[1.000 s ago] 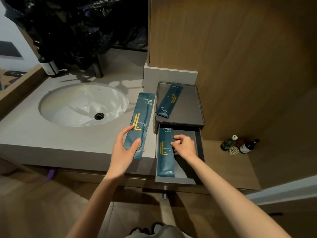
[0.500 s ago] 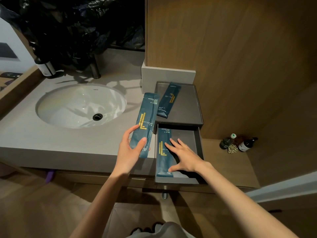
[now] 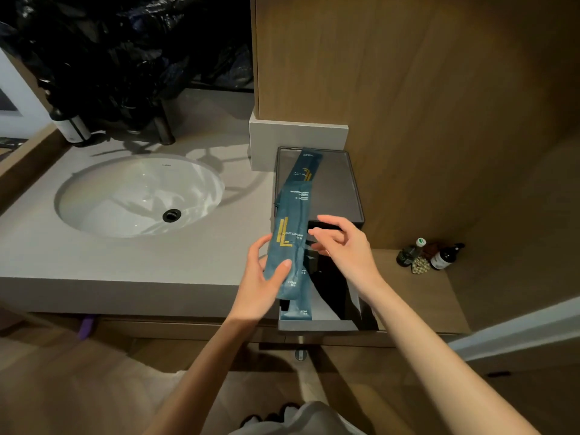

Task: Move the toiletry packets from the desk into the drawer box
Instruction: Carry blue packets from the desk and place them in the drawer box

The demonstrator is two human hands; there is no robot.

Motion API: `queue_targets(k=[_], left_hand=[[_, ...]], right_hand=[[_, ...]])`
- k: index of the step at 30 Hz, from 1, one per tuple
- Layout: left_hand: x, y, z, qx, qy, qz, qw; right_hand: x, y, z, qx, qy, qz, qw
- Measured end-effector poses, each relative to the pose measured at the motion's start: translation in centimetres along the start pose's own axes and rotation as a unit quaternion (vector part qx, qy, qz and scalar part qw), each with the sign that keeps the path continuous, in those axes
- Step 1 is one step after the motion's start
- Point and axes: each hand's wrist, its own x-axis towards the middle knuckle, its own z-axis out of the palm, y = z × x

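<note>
Gripping the held packet (image 3: 287, 233) by its lower half, the left hand (image 3: 257, 287) lays its thumb across the front face and curls its fingers behind. It is a side-on pinch, with nothing else in the hand. The packet hangs above the left side of the open drawer (image 3: 317, 325) of the drawer box (image 3: 342, 189). Its long axis runs front to back, nearly in line with the drawer's length, and its far end rises over the box's top.

The right hand (image 3: 345, 249) floats over the drawer's right side with loosely bent fingers and holds nothing. Its fingertips are just beside the packet's right edge, but whether they touch it cannot be told.

The coming move likely turns on that alignment. The packet already points the way the drawer runs, so it seems to need lowering and flattening more than turning. The left hand has it, while the right is placed to steady or take the free end.

The drawer packet (image 3: 296, 313) lies flat along the left wall inside, only its near end showing. The top packet (image 3: 304, 169) rests aslant on the box's top.

All three are slim, flat sachets of crinkled matte teal film with gold lettering — light and floppy by the look of them. The box is dark grey, smooth and square-edged, with a raised rim around its top.
</note>
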Motion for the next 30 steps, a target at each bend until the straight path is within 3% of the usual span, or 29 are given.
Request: queue_targets(k=[7,9,12,15,19,30], left_hand=[[-0.7,0.0,2.8,0.011,-0.055,-0.015,0.998],[-0.2,-0.4,2.9,0.082,-0.014,-0.003,0.996],[1.4,-2.0,1.6,0.248,0.086,0.004,0.965],[2.9,-3.4,0.8,0.331,0.064,-0.040,0.941],[4.2,-4.5,1.6,0.361,0.021,-0.073,0.929],[5.4,-4.3,3.2,0.367,0.036,-0.142,0.919]], right_hand=[[-0.7,0.7,-1.4,0.022,0.046,0.053,0.997],[-0.9,0.7,-2.3,0.032,0.049,0.070,0.996],[-1.0,0.9,-4.1,0.038,0.028,0.125,0.991],[-1.4,1.2,-5.4,-0.002,-0.047,0.178,0.983],[-1.3,2.1,-4.9,-0.060,-0.109,0.212,0.969],[3.9,7.1,-1.2,-0.173,-0.018,0.177,0.969]])
